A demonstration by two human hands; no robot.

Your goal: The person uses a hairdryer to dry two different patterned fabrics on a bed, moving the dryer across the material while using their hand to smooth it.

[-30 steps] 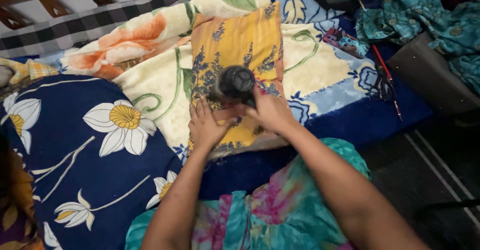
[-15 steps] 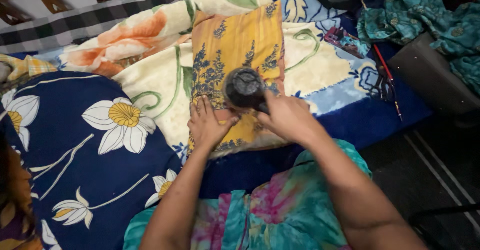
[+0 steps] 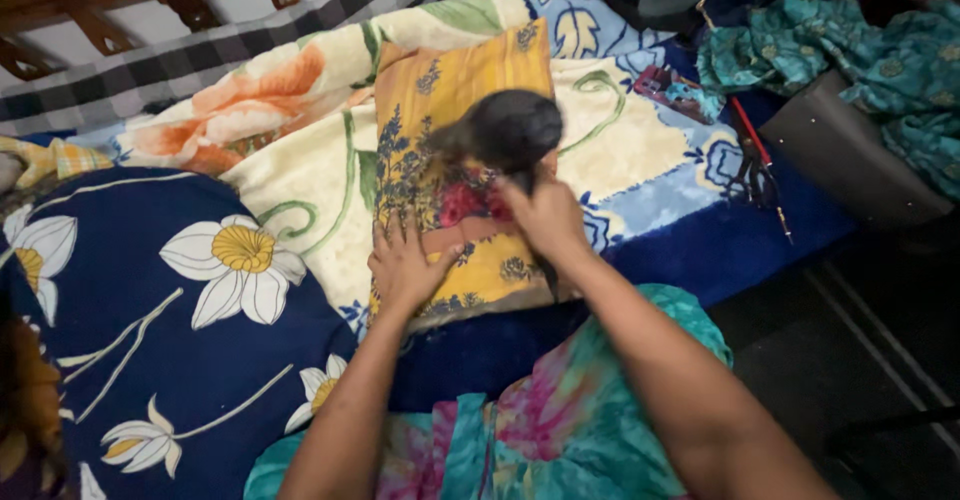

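- Since the frame 0.5 s ago, the dark round tool (image 3: 507,132) has gone up the yellow floral cloth (image 3: 455,110), from mid-cloth toward upper centre of frame; it's motion-blurred now, and the right hand (image 3: 545,218) has gone up w/ it
- Right fingers are clenched round the tool's handle, which is mostly hidden behind the knuckles; grip looks firm, prob. so the heavy round head can be pushed along the cloth w/o tipping
- Left fingers (image 3: 400,235) lie spread and flat, released, grasping nothing; they press the cloth's lower part, just left of centre, which looks meant to pin it and keep it taut while the tool passes above
- Left hand (image 3: 405,265) sits just beside the right hand, tool beyond both
- Cloth lies lengthwise on a cream flowered blanket (image 3: 300,160), soft padding under it
- Both forearms run up from bottom of frame, converging; right one is longer in view and stretched further, left elbow bent lower left
- Navy daisy-print fabric (image 3: 180,280) fills the left; scissors (image 3: 755,165) and teal cloth (image 3: 850,45) lie well apart, upper right
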